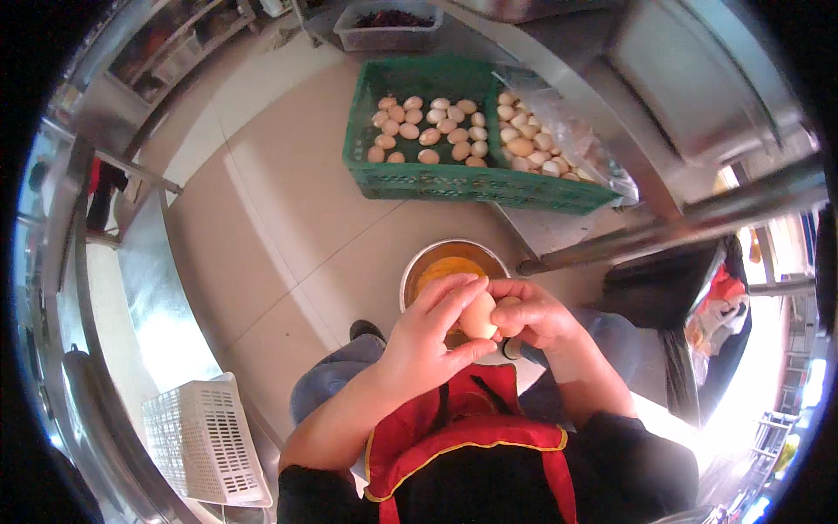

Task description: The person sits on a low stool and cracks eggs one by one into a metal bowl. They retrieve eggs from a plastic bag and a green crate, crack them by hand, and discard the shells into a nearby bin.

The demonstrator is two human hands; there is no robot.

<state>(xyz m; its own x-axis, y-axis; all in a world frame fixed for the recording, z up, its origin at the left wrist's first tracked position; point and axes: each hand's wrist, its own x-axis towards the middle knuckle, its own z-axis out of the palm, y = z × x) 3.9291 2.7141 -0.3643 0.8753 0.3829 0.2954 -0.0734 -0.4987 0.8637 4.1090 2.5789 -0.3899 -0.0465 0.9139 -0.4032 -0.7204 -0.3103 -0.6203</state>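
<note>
My left hand (432, 334) is curled around a pale egg (478, 317), its thumb and fingers on either side. Against that egg, my right hand (538, 314) grips a second, browner egg (508, 316) with the thumb over it. Whether either shell is cracked, I cannot tell. Both hands are raised over the near side of a round metal bowl (403, 288), which holds yellow-orange liquid egg (452, 267). My hands hide much of the bowl.
Beyond the bowl, a green plastic crate (425, 180) holds many eggs in two compartments, with clear plastic film (569, 121) over the right one. A steel table leg (655, 232) and a black-lined bin (661, 281) stand right. A white plastic basket (203, 439) is at lower left.
</note>
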